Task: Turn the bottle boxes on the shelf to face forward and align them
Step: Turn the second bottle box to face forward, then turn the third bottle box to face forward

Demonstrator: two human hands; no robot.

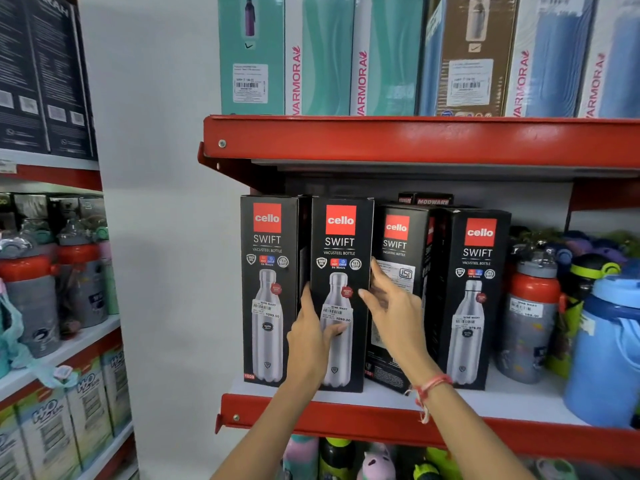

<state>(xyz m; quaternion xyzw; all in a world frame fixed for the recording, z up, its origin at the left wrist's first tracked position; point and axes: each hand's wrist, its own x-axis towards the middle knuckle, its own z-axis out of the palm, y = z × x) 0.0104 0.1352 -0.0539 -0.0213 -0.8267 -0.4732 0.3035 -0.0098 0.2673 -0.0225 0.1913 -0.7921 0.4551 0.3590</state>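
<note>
Several black Cello Swift bottle boxes stand on the white shelf board (512, 398). The first box (268, 258) and the second box (341, 244) face forward. My left hand (311, 336) grips the second box, thumb on its front and fingers around its left edge. The third box (398, 244) is turned at an angle, showing a side panel with labels. My right hand (394, 308) has its fingers spread at the second box's right edge, in front of the third box. The fourth box (476, 271) faces forward, set slightly further back.
Loose bottles stand to the right: a red-and-grey bottle (528, 317) and a blue jug (609, 344). A red shelf (415, 140) overhead carries tall Varmora boxes (322, 53). Another rack of bottles and boxes stands at the left (55, 282). A Modware box (431, 200) sits behind the row.
</note>
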